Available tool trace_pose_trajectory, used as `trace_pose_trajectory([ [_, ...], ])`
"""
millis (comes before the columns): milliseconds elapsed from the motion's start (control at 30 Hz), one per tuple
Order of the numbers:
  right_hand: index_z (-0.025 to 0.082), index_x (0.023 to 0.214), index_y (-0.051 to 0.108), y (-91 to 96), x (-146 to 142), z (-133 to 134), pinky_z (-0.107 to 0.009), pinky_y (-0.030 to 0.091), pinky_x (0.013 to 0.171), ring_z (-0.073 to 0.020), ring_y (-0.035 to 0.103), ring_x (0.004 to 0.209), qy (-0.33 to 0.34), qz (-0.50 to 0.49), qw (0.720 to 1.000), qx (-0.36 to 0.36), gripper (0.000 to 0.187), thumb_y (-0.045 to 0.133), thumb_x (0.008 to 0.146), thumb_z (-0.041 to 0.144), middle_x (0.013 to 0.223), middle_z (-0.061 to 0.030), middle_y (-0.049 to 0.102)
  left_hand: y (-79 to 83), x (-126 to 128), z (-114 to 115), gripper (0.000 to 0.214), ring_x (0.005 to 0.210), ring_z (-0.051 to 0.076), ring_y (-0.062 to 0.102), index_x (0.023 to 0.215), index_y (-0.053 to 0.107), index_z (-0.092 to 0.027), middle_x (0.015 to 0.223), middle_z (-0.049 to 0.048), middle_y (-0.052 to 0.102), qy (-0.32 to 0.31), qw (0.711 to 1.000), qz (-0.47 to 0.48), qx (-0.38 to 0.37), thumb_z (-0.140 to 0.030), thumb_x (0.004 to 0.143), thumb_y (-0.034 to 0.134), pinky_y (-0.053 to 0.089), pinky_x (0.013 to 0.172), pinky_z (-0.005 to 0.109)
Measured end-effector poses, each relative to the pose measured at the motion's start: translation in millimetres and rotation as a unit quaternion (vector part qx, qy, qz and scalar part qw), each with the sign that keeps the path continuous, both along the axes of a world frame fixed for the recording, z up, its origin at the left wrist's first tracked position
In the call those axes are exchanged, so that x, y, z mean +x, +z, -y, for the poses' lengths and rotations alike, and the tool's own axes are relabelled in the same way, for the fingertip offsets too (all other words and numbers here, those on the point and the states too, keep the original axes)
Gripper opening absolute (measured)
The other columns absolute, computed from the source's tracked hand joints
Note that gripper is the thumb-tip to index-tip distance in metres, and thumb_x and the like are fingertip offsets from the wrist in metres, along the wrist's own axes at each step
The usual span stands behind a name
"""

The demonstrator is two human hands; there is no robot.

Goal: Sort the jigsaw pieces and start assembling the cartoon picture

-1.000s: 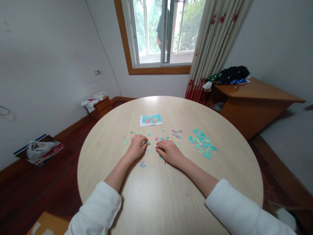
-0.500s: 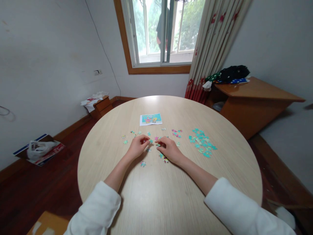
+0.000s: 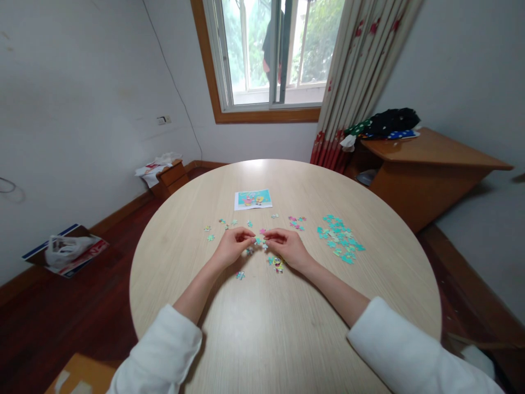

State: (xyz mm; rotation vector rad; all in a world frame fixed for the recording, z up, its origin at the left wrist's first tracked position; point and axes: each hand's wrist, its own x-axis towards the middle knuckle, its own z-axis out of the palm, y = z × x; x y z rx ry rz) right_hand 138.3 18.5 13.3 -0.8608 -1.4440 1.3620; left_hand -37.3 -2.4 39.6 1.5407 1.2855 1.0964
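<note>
My left hand [image 3: 233, 244] is closed in a pinch, its fingertips on a small teal jigsaw piece [image 3: 258, 241] above the table. Facing it, my right hand [image 3: 288, 247] is pinched too, with a pale piece [image 3: 264, 246] at its fingertips; the two pieces are touching or nearly so. Just below my right hand lies a joined cluster with a yellow cartoon face [image 3: 278, 265]. A pink piece [image 3: 262, 232] lies behind the fingertips. Another loose piece [image 3: 240, 275] rests nearer me, and one more [image 3: 249, 250] is partly beside my left fingers.
A printed reference picture [image 3: 254, 199] lies farther back on the round wooden table [image 3: 262, 339]. To the right is a spread pile of teal pieces [image 3: 340, 239]. Pink pieces [image 3: 296, 222] and several others [image 3: 210, 238] are scattered around. A wooden desk [image 3: 435, 150] stands beyond the table.
My right hand has shifted slightly right and its fingers have drawn to the pieces. My left hand has moved a little right with the teal piece. The yellow-faced cluster is now more exposed.
</note>
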Motion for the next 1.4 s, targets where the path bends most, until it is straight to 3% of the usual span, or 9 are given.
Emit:
trace_pose_trajectory([
  [467,0.016,0.077,0.067,5.2,1,2,-0.029,0.055,0.067,-0.0157,0.065,0.070,-0.029,0.009,1.000,0.006,0.020,0.069,0.060,0.026,0.078,-0.0045,0.069,-0.3,1,2,0.028,0.074,0.018,0.061,0.079,0.067,-0.013,0.079,0.0069,0.069,0.021,0.999,0.017,-0.018,-0.036,0.063,0.068,0.048,0.072,0.032],
  [733,0.016,0.078,0.065,9.3,-4,8,-0.027,0.055,0.060,-0.0152,0.064,0.065,-0.026,-0.017,0.999,-0.041,0.023,0.070,0.058,0.027,0.074,-0.0030,0.067,-4.5,10,3,0.022,0.063,0.013,0.058,0.070,0.064,-0.013,0.067,0.0038,0.065,-0.015,0.999,0.041,-0.032,-0.033,0.062,0.069,0.044,0.061,0.026],
  [933,0.017,0.075,0.065,13.7,-4,10,-0.030,0.056,0.065,-0.0168,0.065,0.069,-0.016,-0.031,0.999,-0.037,0.023,0.073,0.058,0.029,0.074,-0.0025,0.067,-6.5,12,3,0.028,0.062,0.013,0.057,0.082,0.065,-0.011,0.068,0.0044,0.065,-0.014,0.998,0.055,-0.040,-0.033,0.064,0.069,0.043,0.061,0.026],
  [1100,0.015,0.079,0.065,15.5,-5,12,-0.029,0.055,0.061,-0.0153,0.064,0.063,-0.006,-0.022,0.998,-0.052,0.028,0.072,0.060,0.035,0.077,-0.0046,0.068,-5.5,13,4,0.027,0.063,0.013,0.057,0.074,0.065,-0.012,0.068,0.0051,0.065,-0.015,0.997,0.059,-0.046,-0.035,0.062,0.070,0.042,0.061,0.026],
  [1233,0.015,0.080,0.066,15.4,-7,14,-0.028,0.054,0.066,-0.0151,0.065,0.070,0.006,-0.020,0.999,-0.041,0.030,0.074,0.057,0.034,0.079,-0.0043,0.068,-3.5,15,5,0.027,0.056,0.011,0.053,0.066,0.061,-0.013,0.060,0.0014,0.060,-0.004,0.996,0.080,-0.046,-0.036,0.059,0.073,0.040,0.057,0.024],
  [1400,0.016,0.078,0.066,13.1,-6,13,-0.028,0.053,0.064,-0.0158,0.065,0.069,-0.001,-0.007,1.000,-0.029,0.025,0.073,0.058,0.031,0.075,-0.0039,0.068,-0.6,15,7,0.030,0.056,0.010,0.052,0.064,0.059,-0.013,0.060,0.0009,0.060,-0.020,0.991,0.112,-0.074,-0.037,0.057,0.075,0.039,0.056,0.024],
])
